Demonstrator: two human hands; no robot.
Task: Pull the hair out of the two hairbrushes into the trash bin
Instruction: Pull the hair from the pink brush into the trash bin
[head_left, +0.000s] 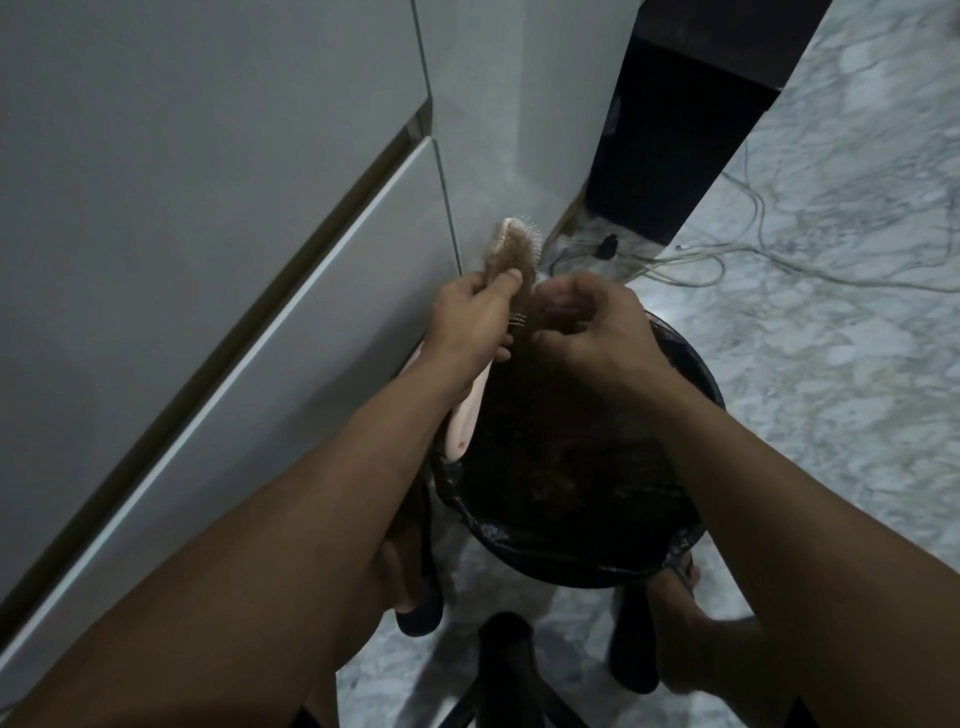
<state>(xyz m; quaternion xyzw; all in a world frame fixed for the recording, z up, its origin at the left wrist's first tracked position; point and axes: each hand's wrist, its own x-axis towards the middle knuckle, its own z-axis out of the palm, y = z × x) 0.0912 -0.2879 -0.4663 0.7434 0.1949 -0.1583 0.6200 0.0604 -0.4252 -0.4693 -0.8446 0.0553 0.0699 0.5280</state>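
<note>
Nearest the camera, two bare forearms extended forward from the bottom corners of the frame and converged over the trash bin (691, 374). Below them, dark chair or stool legs (506, 660) and the person's feet in dark sandals (421, 608) stood on the pale, veined marble-pattern floor (831, 389).

The bin was round and black, lined with a glossy, wrinkled black plastic bag (519, 535) folded over its rim. A matted brown mass of hair lay inside it. The bin stood on the floor between the feet, just beside the smooth grey cabinet fronts (208, 208) on the left.

The left hand (470, 317) was clenched around a pale pink hairbrush (462, 426) at the junction of handle and head, thumb pressed across the bristle face. The smooth, rounded plastic handle ran down along the left wrist; the oval head pointed up and away, above the bin's far-left rim. Thin metal pins with small tips showed at the top and lower edge of the head. A dense, fuzzy light-brown mat of hair (511, 260) covered most of the pin bed.

The right hand (592, 332) was over the bin, touching the lower end of that mat, with fingers curled inward in a pinch; whether strands were actually caught between the fingertips could not be determined.

Farther back, a tall black box-shaped unit (675, 130) stood on the floor, with pale cables (769, 260) trailing loosely beside it.
</note>
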